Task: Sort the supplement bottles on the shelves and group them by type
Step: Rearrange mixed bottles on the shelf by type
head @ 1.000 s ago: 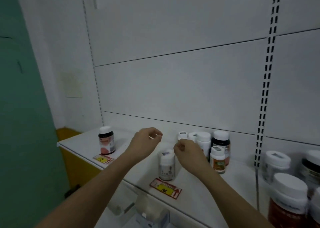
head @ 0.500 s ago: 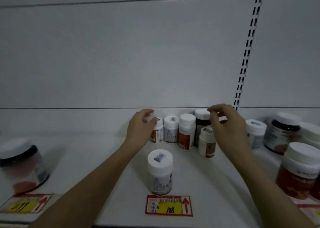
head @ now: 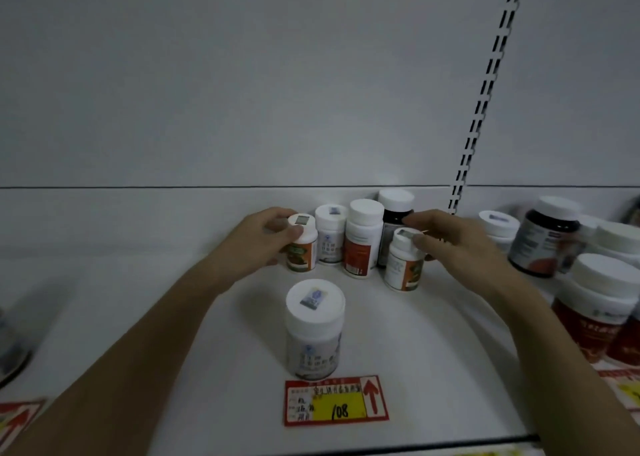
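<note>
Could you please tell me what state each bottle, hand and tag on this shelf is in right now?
Left hand: grip closed round the left orange-label bottle, upright, capped.
Right hand: fingertips on the cap of the right orange-label bottle, upright.
Front white bottle: upright, capped, untouched.
Blue-label bottle: upright, capped.
Red-label bottle: upright, capped.
Dark bottle: upright, capped.
Price tag: flat, reads 108.

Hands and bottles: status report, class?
Left hand gripping small orange bottle. Right hand on its twin. Three bottles between them.
</note>
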